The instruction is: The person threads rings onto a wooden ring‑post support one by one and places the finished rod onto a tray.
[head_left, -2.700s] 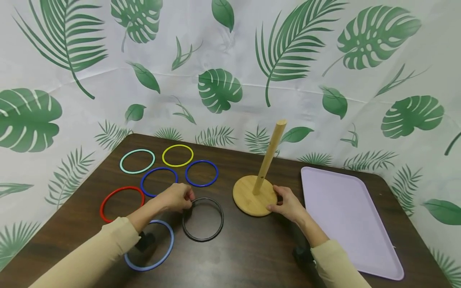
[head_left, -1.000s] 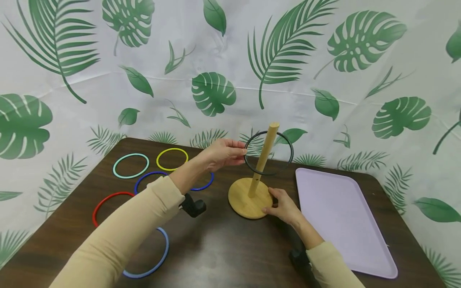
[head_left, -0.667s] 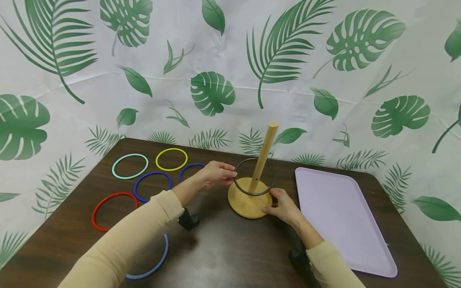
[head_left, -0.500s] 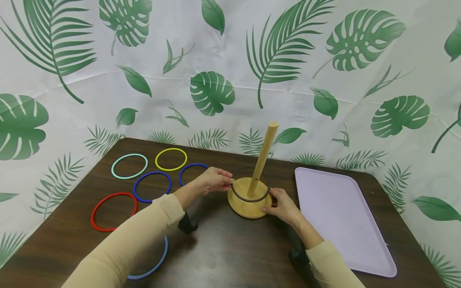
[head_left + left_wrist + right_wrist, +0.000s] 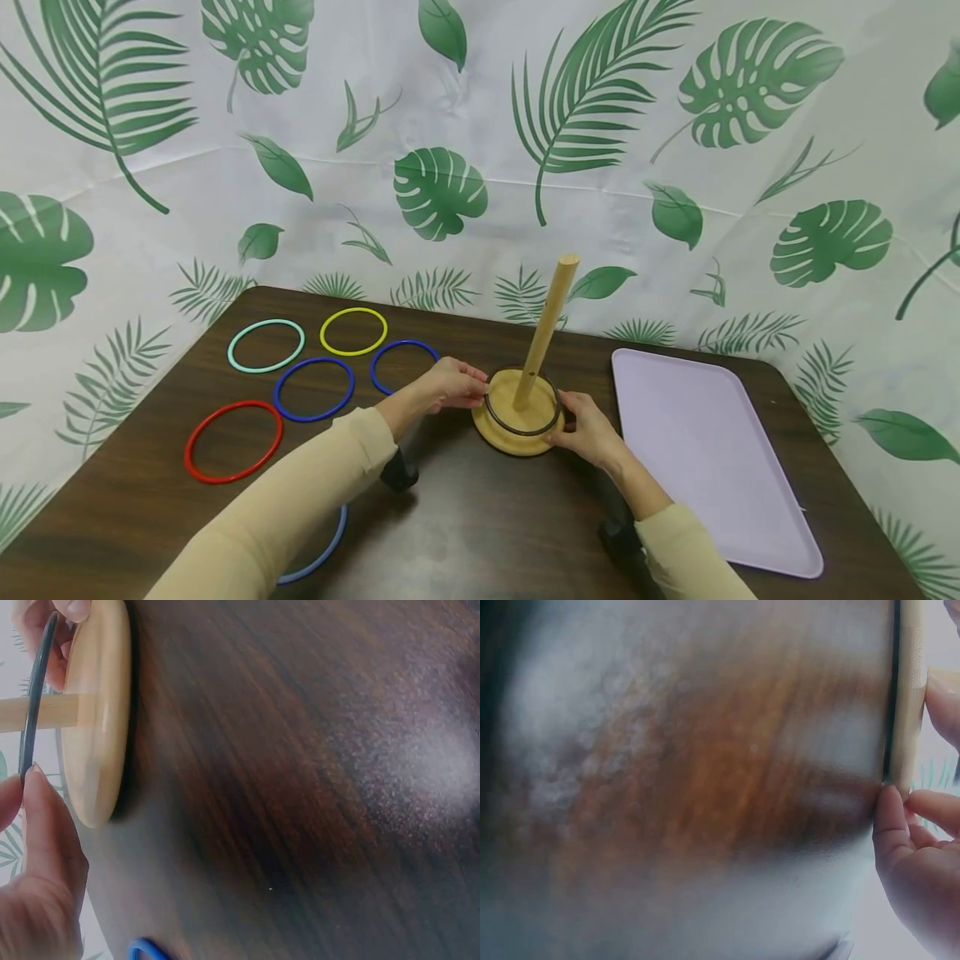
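A round wooden base stands on the dark table with an upright wooden post. A thin black ring encircles the post low down. My left hand pinches the ring's left side between thumb and fingers. In the left wrist view, the black ring is seen edge-on, a small gap above the base. At the base's right edge, my right hand grips the rim with thumb and fingers. The right wrist view shows the base's edge between those fingertips.
On the left lie a mint ring, a yellow ring, two blue rings, a red ring and a light blue ring, partly behind the left arm. A lilac tray lies on the right. A leaf-patterned cloth hangs behind.
My left hand has picked the black ring up from the table, brought it right over the post and lowered it down around it. My right hand stays on the base.
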Demonstrator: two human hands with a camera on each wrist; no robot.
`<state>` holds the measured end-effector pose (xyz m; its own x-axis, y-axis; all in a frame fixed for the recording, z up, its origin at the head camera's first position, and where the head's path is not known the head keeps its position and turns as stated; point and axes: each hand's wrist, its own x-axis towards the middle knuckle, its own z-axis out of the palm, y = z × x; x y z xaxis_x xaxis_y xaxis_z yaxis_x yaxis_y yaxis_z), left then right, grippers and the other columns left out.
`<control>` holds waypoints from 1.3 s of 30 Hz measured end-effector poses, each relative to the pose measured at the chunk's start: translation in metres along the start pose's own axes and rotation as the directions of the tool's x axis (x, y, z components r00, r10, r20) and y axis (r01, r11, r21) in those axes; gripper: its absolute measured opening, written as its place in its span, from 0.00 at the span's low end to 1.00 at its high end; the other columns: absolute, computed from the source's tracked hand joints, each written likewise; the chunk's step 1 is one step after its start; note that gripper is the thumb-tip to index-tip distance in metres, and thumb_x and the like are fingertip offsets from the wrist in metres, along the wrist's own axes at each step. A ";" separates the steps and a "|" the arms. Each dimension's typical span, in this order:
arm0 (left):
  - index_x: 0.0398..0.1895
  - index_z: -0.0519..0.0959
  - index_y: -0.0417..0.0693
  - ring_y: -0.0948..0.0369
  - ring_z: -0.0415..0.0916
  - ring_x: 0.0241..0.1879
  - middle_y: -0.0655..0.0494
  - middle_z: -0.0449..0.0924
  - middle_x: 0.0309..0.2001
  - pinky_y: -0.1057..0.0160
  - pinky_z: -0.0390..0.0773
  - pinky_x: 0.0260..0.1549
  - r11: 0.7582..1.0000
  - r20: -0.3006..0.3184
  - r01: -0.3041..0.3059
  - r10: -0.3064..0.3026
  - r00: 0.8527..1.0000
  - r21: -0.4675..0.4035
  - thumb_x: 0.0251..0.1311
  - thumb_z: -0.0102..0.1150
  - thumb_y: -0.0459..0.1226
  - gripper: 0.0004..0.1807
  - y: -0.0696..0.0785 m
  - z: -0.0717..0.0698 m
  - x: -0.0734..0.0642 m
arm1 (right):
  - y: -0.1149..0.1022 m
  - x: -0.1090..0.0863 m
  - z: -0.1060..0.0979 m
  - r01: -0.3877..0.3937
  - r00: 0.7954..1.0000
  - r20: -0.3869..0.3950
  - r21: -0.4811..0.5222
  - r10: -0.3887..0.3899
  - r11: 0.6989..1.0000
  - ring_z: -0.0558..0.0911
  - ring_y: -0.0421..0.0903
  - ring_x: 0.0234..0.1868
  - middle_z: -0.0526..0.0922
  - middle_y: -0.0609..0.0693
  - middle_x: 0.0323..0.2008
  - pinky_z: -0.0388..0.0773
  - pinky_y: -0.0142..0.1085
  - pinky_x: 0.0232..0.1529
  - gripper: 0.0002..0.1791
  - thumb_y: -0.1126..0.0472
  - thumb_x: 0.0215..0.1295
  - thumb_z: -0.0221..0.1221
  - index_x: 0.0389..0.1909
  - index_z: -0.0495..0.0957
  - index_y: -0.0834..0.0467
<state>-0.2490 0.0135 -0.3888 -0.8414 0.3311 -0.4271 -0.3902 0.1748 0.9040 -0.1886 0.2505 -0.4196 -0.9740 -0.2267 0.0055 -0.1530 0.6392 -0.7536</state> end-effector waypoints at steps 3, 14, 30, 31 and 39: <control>0.45 0.75 0.30 0.65 0.74 0.21 0.54 0.75 0.25 0.71 0.81 0.26 1.000 -0.001 0.001 -0.001 1.000 -0.002 0.59 0.56 0.25 0.11 -0.002 0.001 0.002 | 0.000 0.000 0.000 -0.010 1.000 0.003 -0.008 0.010 1.000 0.69 0.64 0.56 0.60 0.74 0.59 0.81 0.42 0.46 0.41 0.72 0.50 0.66 0.63 0.57 0.78; 0.46 0.76 0.31 0.65 0.74 0.20 0.53 0.75 0.24 0.73 0.80 0.23 1.000 -0.025 0.027 -0.027 0.999 -0.004 0.59 0.56 0.25 0.11 -0.003 0.003 0.006 | 0.000 0.002 0.001 -0.021 1.000 0.004 -0.025 0.021 0.999 0.70 0.64 0.56 0.60 0.73 0.59 0.80 0.43 0.48 0.42 0.70 0.51 0.67 0.64 0.56 0.78; 0.45 0.76 0.30 0.65 0.73 0.19 0.54 0.75 0.23 0.70 0.82 0.27 0.999 -0.047 0.013 -0.011 0.999 0.035 0.58 0.57 0.24 0.11 -0.003 0.002 0.009 | -0.001 0.001 0.000 -0.040 0.999 0.008 -0.034 0.040 0.999 0.69 0.63 0.58 0.60 0.73 0.60 0.80 0.45 0.49 0.41 0.69 0.53 0.67 0.64 0.57 0.77; 0.44 0.76 0.30 0.65 0.73 0.19 0.54 0.75 0.23 0.69 0.82 0.27 0.999 -0.052 0.009 -0.007 0.999 0.041 0.58 0.57 0.24 0.11 -0.003 0.002 0.009 | -0.001 0.001 0.000 -0.041 0.999 0.010 -0.035 0.041 0.999 0.69 0.63 0.58 0.60 0.73 0.60 0.80 0.45 0.49 0.41 0.68 0.53 0.67 0.64 0.56 0.76; 0.41 0.78 0.30 0.67 0.73 0.16 0.54 0.76 0.21 0.69 0.83 0.26 0.994 -0.096 -0.042 0.051 0.994 0.096 0.56 0.59 0.24 0.09 -0.004 0.006 0.010 | 0.000 0.001 -0.001 -0.045 0.999 0.012 -0.040 0.045 0.998 0.69 0.63 0.58 0.60 0.73 0.61 0.79 0.45 0.50 0.42 0.68 0.53 0.66 0.65 0.56 0.76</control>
<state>-0.2536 0.0216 -0.3970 -0.8922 0.2495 -0.3764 -0.3166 0.2488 0.9154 -0.1894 0.2508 -0.4190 -0.9777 -0.2066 -0.0366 -0.1161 0.6779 -0.7260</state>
